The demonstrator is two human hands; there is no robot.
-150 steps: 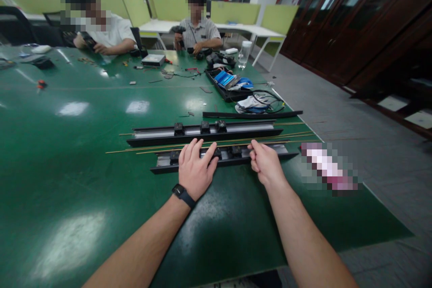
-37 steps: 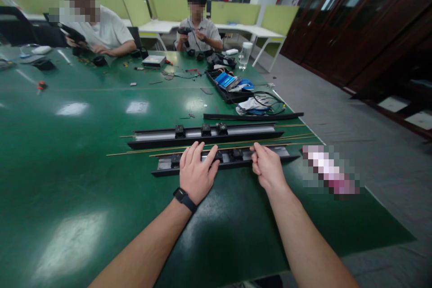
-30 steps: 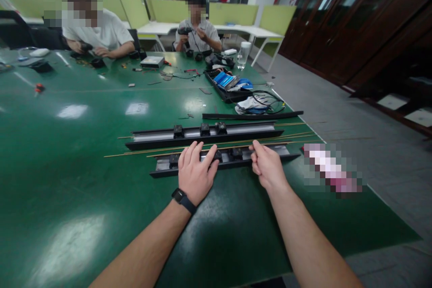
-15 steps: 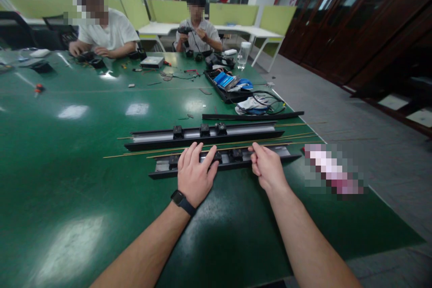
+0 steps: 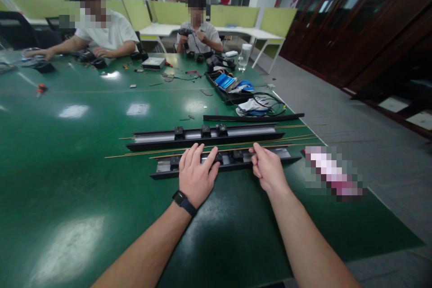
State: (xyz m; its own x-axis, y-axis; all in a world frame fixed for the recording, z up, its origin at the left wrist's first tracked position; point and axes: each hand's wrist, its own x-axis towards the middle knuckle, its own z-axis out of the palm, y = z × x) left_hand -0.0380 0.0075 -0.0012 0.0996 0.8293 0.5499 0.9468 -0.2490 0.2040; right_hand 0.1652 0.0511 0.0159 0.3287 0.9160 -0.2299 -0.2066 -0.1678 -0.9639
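My left hand (image 5: 197,175) lies palm down with its fingers spread across the near black channel rail (image 5: 285,161), covering part of a black block inside it. Other black blocks, one at the right (image 5: 238,155), sit in the same rail. My right hand (image 5: 269,168) is closed in a pinch on a thin brass-coloured rod (image 5: 232,147) running along the rail's far edge. The exact grip is partly hidden by the fingers. Just beyond lies a second channel rail (image 5: 199,142) holding three black blocks, with more thin rods lying between the two rails.
A narrow black strip (image 5: 249,118) lies behind the rails. Farther back are white gloves (image 5: 252,105), a black tray (image 5: 221,92) with blue items and a clear bottle (image 5: 243,58). A pixelated pink item (image 5: 332,173) lies right. Two people sit across the green table (image 5: 84,144).
My hands and the rails stay nearly where they were, with a slight shift of the view. Across the table, the person at the left has stretched an arm out toward the table's left side.
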